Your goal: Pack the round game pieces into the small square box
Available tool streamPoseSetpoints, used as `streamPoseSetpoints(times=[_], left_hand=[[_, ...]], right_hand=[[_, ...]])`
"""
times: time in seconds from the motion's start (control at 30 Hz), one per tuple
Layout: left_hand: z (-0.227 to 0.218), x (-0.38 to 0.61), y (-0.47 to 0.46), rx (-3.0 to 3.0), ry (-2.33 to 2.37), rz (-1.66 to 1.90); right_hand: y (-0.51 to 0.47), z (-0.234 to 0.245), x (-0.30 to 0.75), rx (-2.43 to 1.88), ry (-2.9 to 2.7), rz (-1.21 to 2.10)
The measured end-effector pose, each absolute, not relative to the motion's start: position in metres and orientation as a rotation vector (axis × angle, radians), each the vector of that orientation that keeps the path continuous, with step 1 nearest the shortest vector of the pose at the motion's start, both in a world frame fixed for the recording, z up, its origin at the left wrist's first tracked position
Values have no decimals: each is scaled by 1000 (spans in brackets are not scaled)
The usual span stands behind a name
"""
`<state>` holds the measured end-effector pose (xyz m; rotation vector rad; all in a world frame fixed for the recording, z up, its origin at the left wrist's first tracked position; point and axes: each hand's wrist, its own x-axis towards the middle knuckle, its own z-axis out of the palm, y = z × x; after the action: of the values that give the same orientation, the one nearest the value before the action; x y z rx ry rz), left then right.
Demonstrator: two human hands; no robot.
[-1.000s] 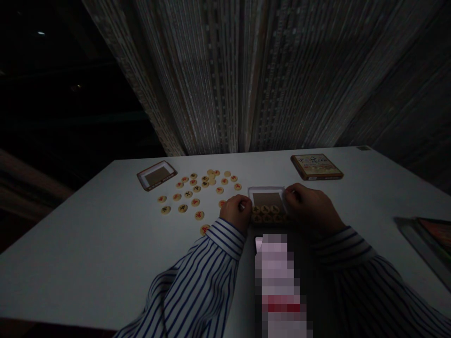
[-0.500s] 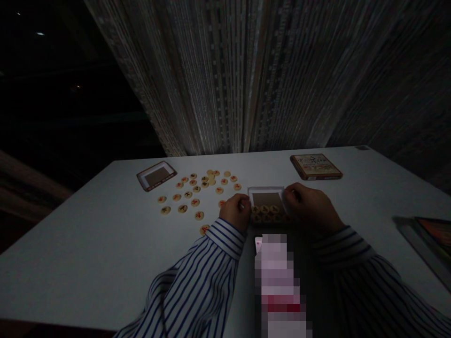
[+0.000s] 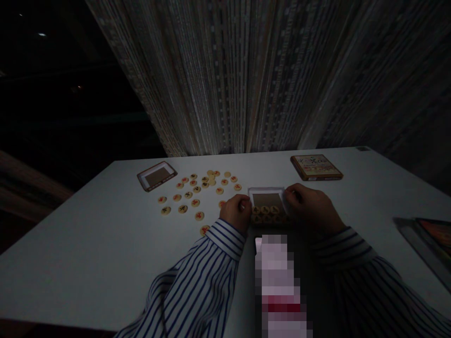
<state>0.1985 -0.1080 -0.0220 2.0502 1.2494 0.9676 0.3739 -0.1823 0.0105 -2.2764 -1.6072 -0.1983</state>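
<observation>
A small open box with a pale rim stands on the white table in front of me. Along its near side lie several round Chinese chess pieces in two rows; the far part shows a bare brown bottom. My left hand is closed at the box's left wall, thumb and fingers on its edge. On the opposite side, my right hand pinches the upper right edge. To the left of my left hand, loose Chinese chess pieces with red or dark characters are scattered; some show blank faces.
A shallow box lid, open side up, lies at the back left of the table. A printed flat box is at the back right. A lit, pixelated phone lies between my forearms. At the right edge rests a dark flat object.
Both hands stay at the sides of the box, and the pieces lie as before. Only a very slight shift of the view shows.
</observation>
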Motion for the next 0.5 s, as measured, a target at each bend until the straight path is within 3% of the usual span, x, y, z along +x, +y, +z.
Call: streamPoseSetpoints(times=[0.5], left_hand=[[-14, 194, -111, 2232, 990, 1151]], right_hand=[[-179, -1, 379, -1915, -1644, -345]])
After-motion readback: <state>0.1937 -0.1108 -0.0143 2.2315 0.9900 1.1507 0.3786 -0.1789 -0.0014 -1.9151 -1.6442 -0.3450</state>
